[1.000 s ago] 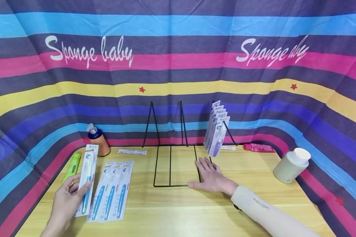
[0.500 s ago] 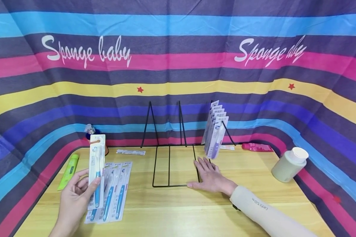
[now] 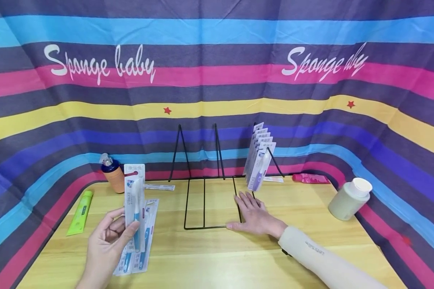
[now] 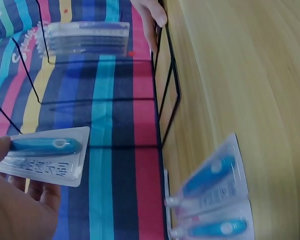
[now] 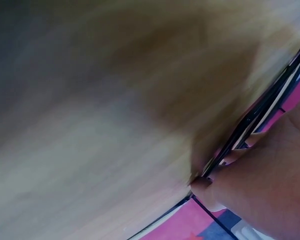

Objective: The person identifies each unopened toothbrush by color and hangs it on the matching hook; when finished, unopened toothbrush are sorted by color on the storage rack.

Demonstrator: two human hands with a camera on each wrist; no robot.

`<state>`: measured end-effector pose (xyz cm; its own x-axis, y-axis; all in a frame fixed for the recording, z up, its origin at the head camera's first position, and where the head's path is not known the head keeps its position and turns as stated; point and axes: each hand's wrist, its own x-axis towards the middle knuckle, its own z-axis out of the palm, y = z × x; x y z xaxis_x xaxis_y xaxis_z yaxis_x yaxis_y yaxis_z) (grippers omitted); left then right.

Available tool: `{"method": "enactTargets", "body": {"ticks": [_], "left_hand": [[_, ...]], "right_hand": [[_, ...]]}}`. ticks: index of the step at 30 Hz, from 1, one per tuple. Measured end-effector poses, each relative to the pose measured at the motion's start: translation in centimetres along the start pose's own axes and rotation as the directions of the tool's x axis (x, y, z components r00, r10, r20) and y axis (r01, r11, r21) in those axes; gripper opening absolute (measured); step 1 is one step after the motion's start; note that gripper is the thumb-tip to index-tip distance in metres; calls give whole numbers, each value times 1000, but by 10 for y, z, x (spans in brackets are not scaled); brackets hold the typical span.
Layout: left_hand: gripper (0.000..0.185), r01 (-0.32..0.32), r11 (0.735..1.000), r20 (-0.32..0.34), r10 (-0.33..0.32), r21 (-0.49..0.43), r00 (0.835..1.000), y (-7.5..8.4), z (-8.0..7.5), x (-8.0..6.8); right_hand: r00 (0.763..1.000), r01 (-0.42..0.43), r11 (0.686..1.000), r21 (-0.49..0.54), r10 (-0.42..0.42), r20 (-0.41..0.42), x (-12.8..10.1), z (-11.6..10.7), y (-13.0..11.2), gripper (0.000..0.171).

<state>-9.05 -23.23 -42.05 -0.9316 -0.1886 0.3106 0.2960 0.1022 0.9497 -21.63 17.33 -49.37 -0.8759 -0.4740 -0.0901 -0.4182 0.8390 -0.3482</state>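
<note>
My left hand (image 3: 106, 243) pinches a packaged toothbrush (image 3: 133, 196), blue-handled in a clear blister pack, upright above the table. In the left wrist view this pack (image 4: 60, 162) lies between thumb and fingers. Below and partly behind it, more blue toothbrush packs (image 3: 150, 224) lie flat. My right hand (image 3: 253, 216) rests with extended fingers on the front right base of a black wire rack (image 3: 186, 204). Several purple toothbrush packs (image 3: 261, 168) hang in a row from the rack's right prong. Its left and middle prongs hold nothing.
An orange pump bottle (image 3: 113, 178) and a green tube (image 3: 80, 212) are at left. A thin white packet (image 3: 160, 187) lies behind the blue packs. A pink tube (image 3: 311, 178) and a pale bottle (image 3: 349, 200) stand right. Striped cloth (image 3: 217, 92) encloses the table's back and sides.
My left hand has carried the blue toothbrush pack rightward from beside the green tube to in front of the flat packs, turning its front towards me. The right hand stays on the rack.
</note>
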Motion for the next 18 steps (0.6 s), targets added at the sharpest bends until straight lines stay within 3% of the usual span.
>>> {"method": "enactTargets", "body": {"ticks": [10, 18], "left_hand": [[34, -32, 997, -7, 33, 75, 999, 10, 28, -9], [35, -97, 993, 52, 100, -60, 994, 0, 45, -14]], "right_hand": [[1000, -8, 1000, -27, 9, 14, 2, -3, -1, 114], [1000, -6, 999, -35, 6, 7, 1, 0, -1, 113]]}}
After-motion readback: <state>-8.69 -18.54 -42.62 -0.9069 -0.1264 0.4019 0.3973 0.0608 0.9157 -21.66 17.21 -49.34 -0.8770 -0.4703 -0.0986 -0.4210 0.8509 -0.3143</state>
